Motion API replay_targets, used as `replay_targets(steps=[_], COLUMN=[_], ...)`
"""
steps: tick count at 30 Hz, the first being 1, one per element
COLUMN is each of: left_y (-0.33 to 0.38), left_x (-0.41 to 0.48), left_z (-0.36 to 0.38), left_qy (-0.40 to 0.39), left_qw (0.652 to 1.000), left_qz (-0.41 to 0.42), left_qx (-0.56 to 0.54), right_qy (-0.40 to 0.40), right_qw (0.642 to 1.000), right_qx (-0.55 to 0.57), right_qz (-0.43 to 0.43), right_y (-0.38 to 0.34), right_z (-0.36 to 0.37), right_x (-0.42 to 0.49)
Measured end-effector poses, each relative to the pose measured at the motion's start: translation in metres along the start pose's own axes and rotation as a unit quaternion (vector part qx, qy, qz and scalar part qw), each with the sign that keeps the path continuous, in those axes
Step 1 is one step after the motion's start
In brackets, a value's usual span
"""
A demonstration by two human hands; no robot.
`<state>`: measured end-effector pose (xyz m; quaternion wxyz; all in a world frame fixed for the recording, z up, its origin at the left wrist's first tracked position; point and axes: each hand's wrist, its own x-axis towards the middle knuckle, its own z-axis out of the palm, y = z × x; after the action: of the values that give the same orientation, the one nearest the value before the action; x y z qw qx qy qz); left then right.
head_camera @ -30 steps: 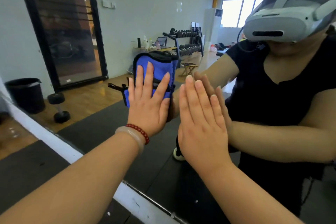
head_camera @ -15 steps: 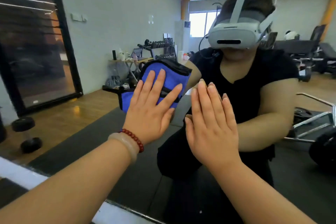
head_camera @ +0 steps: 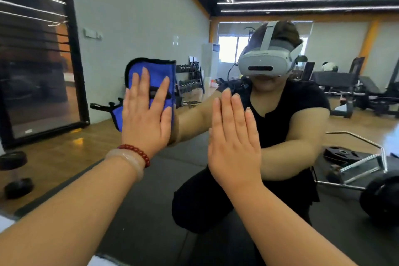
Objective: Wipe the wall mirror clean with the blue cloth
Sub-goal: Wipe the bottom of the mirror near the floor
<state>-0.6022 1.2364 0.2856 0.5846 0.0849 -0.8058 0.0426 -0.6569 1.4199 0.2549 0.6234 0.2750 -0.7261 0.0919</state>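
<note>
The wall mirror (head_camera: 138,17) fills nearly the whole view and reflects a gym room and a crouching person in a headset. A blue cloth (head_camera: 160,73) with a black hem lies flat on the glass at centre left. My left hand (head_camera: 145,114) presses it against the mirror with straight, spread fingers; beaded bracelets circle that wrist. My right hand (head_camera: 234,138) lies flat on the bare glass just right of the cloth, fingers straight and together, holding nothing.
The mirror's white lower frame (head_camera: 103,260) shows at the bottom edge. In the reflection are a dark door panel (head_camera: 36,49) at left, a dumbbell (head_camera: 16,175) on the wooden floor, dumbbell racks, benches and a barbell (head_camera: 380,198) at right.
My left hand has slid the cloth upward on the glass. The camera has tilted up and turned right, so the mirror's lower frame has almost left the view. My right hand stays flat.
</note>
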Motion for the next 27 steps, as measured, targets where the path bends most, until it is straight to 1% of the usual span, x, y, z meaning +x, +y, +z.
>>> replay_targets(steps=[1,2,3,4,5,6,7,8,9,10,12,13,14,15,16,17,18,19,21,22,23,24,25,26,27], left_y=[0.004,0.01,0.015,0.018,0.016,0.008,-0.004,-0.016,-0.025,-0.033,-0.035,-0.031,-0.026,-0.022,-0.021,-0.023,-0.027,-0.034,-0.055,-0.067,-0.077,-0.086,-0.092,-0.098,-0.1], left_x=[0.004,0.005,0.003,0.0,-0.004,-0.007,-0.004,0.003,0.01,0.018,0.026,0.027,0.025,0.022,0.019,0.014,0.006,-0.001,-0.009,-0.005,0.002,0.013,0.024,0.034,0.042], left_z=[0.001,0.002,0.002,0.003,0.005,0.006,0.004,0.001,-0.002,-0.004,-0.008,-0.007,-0.005,-0.004,-0.003,-0.002,-0.001,0.0,-0.002,-0.003,-0.005,-0.008,-0.011,-0.015,-0.018], left_qy=[0.009,0.014,0.012,0.002,-0.012,-0.021,-0.024,-0.021,-0.013,-0.005,0.001,0.006,0.011,0.011,0.006,-0.004,-0.013,-0.017,-0.037,-0.043,-0.034,-0.015,0.0,0.002,0.001], left_qw=[0.997,0.992,0.992,0.997,1.0,0.992,0.977,0.968,0.969,0.98,0.999,0.999,0.997,0.996,0.997,0.999,1.0,0.993,0.954,0.936,0.932,0.945,0.968,0.988,0.998], left_qz=[-0.072,-0.12,-0.123,-0.076,0.014,0.122,0.206,0.246,0.24,0.193,0.031,-0.037,-0.078,-0.089,-0.074,-0.036,0.026,0.113,0.293,0.343,0.353,0.317,0.242,0.15,0.064], left_qx=[-0.02,-0.029,-0.024,-0.01,0.009,0.031,0.047,0.054,0.058,0.053,0.016,0.002,-0.005,-0.006,-0.006,-0.004,0.006,0.026,0.06,0.072,0.08,0.079,0.064,0.042,0.021], right_qy=[0.003,0.006,0.008,0.008,0.011,0.014,0.017,0.019,0.021,0.021,0.02,0.019,0.017,0.014,0.012,0.009,0.005,-0.001,-0.009,-0.01,-0.007,-0.005,-0.004,-0.006,-0.008], right_qw=[1.0,1.0,1.0,1.0,1.0,1.0,1.0,1.0,1.0,1.0,0.999,0.999,0.999,0.999,0.999,0.999,0.999,0.999,1.0,0.999,0.999,0.999,0.999,0.999,1.0], right_qx=[0.001,0.0,-0.002,-0.005,-0.007,-0.007,-0.009,-0.013,-0.017,-0.02,-0.029,-0.032,-0.031,-0.029,-0.026,-0.02,-0.012,-0.003,0.01,0.013,0.015,0.016,0.016,0.013,0.01], right_qz=[-0.001,0.0,0.0,0.001,0.003,0.004,0.006,0.008,0.009,0.011,0.013,0.015,0.019,0.027,0.038,0.048,0.049,0.036,-0.02,-0.042,-0.05,-0.047,-0.038,-0.031,-0.027], right_y=[0.0,0.0,0.0,0.0,0.0,0.0,-0.001,-0.001,-0.001,-0.002,-0.003,-0.004,-0.005,-0.008,-0.011,-0.016,-0.023,-0.032,-0.051,-0.059,-0.065,-0.068,-0.07,-0.07,-0.072], right_z=[0.001,0.001,0.002,0.003,0.003,0.004,0.005,0.005,0.005,0.005,0.005,0.004,0.004,0.003,0.002,0.0,-0.001,-0.002,-0.003,-0.002,-0.001,0.002,0.005,0.008,0.01], right_x=[0.0,0.0,0.0,0.0,0.0,0.0,0.0,0.0,0.001,0.002,0.003,0.002,0.002,0.003,0.004,0.006,0.007,0.01,0.016,0.021,0.029,0.039,0.049,0.059,0.067])
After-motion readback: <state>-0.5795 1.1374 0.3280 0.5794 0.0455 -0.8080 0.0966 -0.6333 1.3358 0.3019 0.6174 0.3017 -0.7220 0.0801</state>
